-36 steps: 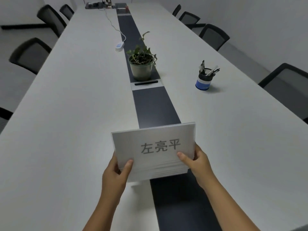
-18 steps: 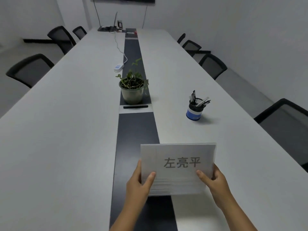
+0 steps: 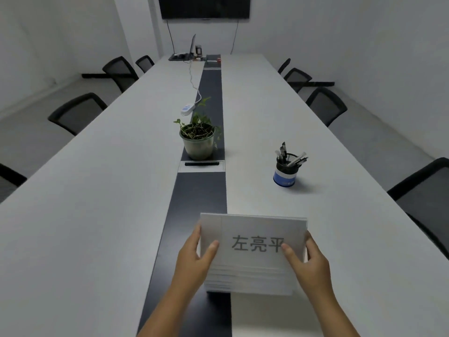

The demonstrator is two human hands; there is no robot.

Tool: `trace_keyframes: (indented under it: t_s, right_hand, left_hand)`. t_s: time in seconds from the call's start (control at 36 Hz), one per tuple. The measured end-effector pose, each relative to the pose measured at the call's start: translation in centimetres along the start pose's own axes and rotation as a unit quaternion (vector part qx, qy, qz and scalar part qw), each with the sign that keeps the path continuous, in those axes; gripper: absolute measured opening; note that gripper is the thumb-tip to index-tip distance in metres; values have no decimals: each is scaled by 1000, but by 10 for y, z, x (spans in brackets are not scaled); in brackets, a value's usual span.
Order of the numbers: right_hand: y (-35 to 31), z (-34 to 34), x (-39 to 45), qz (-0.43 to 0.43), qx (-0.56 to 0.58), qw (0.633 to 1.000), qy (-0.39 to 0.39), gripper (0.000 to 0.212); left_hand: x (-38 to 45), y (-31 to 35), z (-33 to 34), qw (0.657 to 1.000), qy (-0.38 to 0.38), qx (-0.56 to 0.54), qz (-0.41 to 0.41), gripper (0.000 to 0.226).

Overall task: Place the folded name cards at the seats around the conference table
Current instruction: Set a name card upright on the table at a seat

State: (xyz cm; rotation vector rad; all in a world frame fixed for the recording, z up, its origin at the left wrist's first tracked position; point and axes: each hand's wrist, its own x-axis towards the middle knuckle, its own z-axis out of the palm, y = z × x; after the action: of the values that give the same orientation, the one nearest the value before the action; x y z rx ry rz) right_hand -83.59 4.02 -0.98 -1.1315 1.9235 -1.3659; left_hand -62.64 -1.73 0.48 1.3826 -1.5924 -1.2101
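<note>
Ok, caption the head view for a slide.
Both hands, left hand and right hand, hold a white name-card stack above the long white conference table.

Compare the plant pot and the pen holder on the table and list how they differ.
The plant pot is pale and greyish; the pen holder is black mesh with a blue band at its base. The plant pot holds a green leafy plant; the pen holder holds pens. The plant pot stands on the table's dark centre strip; the pen holder stands on the white surface to its right. The plant pot looks wider. Both are upright, round and open-topped.
</note>
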Motion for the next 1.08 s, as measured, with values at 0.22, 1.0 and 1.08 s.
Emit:
trace_keyframes:
  t_s: [0.22, 1.0, 1.08]
  right_hand:
    - [-18, -4, -5, -45, 7, 998, 53, 48]
    - [-41, 103, -153, -112, -32, 993, -23, 58]
    - [-10, 111, -162, -7, -53, 997, -63, 61]
  left_hand:
    - [-14, 18, -3, 998, 58, -14, 30, 63]
    - [-132, -69, -109, 976, 171, -133, -32, 58]
    - [-133, -98, -104, 981, 146, -103, -79, 55]
